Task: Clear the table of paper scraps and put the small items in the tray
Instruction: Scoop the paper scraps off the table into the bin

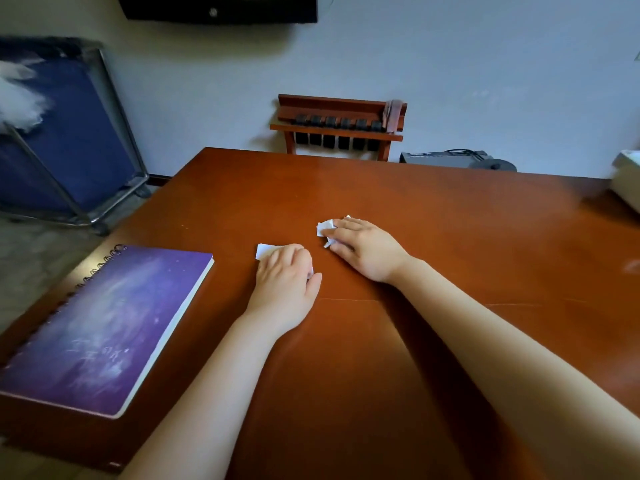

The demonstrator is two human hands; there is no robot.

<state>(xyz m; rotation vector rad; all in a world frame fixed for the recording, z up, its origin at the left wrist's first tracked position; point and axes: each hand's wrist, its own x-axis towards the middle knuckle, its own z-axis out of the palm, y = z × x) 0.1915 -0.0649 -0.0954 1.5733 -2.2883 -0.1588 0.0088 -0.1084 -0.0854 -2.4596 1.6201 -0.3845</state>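
Mid-table: left hand (pixel 284 275) curls over a flat paper scrap (pixel 265 251), right hand (pixel 365 249) grips a crumpled paper scrap (pixel 325 230) — both scraps down on the wooden table (pixel 433 209). Looks like the scrap-gathering stage: neither scrap is off the table, and no tray or small items are in view. Purple spiral notebook (pixel 104 327) sits at the left edge — not part of this.

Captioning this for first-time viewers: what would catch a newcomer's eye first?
At the middle of the reddish-brown wooden table, the left hand curls over a flat white paper scrap and the right hand pinches a crumpled white paper scrap. A purple galaxy-print spiral notebook lies near the table's left edge.
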